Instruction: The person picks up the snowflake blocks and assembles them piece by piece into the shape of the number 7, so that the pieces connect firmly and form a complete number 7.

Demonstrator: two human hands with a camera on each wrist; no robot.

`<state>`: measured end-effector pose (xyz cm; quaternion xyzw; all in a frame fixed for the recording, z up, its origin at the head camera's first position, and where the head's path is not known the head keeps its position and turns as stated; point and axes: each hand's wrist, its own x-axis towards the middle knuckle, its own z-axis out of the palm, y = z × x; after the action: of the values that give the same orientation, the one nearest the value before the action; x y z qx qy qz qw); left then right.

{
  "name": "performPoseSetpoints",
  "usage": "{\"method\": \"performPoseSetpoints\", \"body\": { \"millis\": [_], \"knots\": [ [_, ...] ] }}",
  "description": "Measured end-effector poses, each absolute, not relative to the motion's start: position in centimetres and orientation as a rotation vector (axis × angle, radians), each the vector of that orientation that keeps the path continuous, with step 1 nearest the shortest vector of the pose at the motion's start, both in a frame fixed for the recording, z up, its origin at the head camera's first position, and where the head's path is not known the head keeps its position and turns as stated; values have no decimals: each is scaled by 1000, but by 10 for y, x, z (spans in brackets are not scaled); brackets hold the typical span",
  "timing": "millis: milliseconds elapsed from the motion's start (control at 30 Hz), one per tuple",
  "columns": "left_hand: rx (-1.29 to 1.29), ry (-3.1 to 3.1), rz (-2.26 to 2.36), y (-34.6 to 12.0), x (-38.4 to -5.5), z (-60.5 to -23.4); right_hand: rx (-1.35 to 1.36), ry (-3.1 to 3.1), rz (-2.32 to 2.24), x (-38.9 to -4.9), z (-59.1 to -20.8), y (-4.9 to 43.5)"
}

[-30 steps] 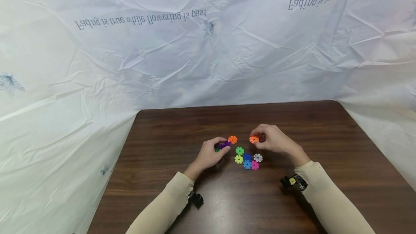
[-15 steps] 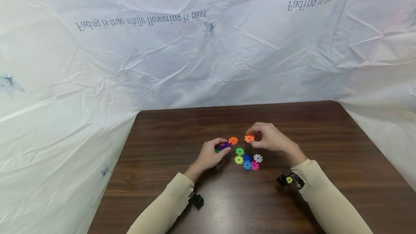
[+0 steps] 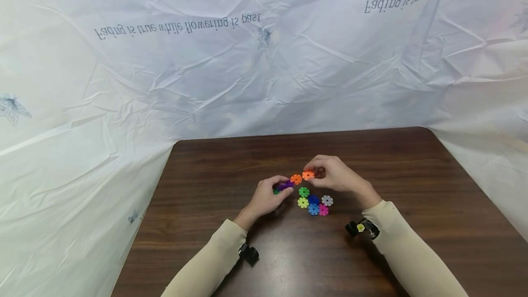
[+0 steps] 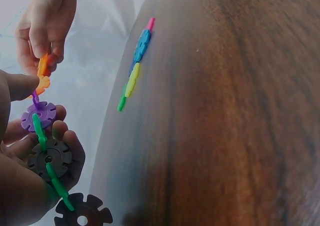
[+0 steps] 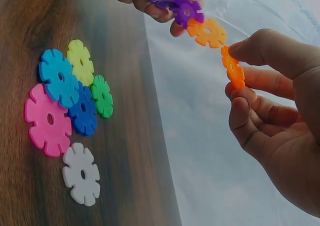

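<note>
My left hand (image 3: 264, 198) holds a chain of interlocking notched plastic discs. In the left wrist view the chain has dark discs (image 4: 62, 156), green discs (image 4: 58, 186) and purple discs (image 4: 46, 120), slotted together at angles. An orange disc (image 5: 215, 36) forms its far end, beyond my fingers. My right hand (image 3: 338, 173) pinches a second orange disc (image 5: 232, 72) between thumb and fingers. Its edge meets or nearly meets the chain's orange disc; whether the slots are engaged, I cannot tell. My left palm and fingers partly cover the chain.
Loose discs lie on the brown table (image 3: 198, 242) just in front of the hands: green (image 5: 102, 97), yellow (image 5: 80, 61), light blue (image 5: 52, 73), dark blue (image 5: 82, 111), pink (image 5: 42, 111) and white (image 5: 75, 178). Some overlap. A white sheet (image 3: 247, 81) hangs behind the table.
My right hand has moved left with its orange disc, closing the gap to the orange disc on the chain. The left hand and the loose discs have stayed in place.
</note>
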<state>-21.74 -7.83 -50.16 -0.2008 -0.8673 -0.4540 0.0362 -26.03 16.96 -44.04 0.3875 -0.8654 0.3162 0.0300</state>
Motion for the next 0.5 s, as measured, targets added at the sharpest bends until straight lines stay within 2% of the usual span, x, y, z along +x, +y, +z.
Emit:
{"method": "performPoseSetpoints", "body": {
  "millis": [500],
  "knots": [
    [-619, -2675, -1386, -79, -217, -500, 1166, -2674, 949, -263, -443, 165]
  ]
}}
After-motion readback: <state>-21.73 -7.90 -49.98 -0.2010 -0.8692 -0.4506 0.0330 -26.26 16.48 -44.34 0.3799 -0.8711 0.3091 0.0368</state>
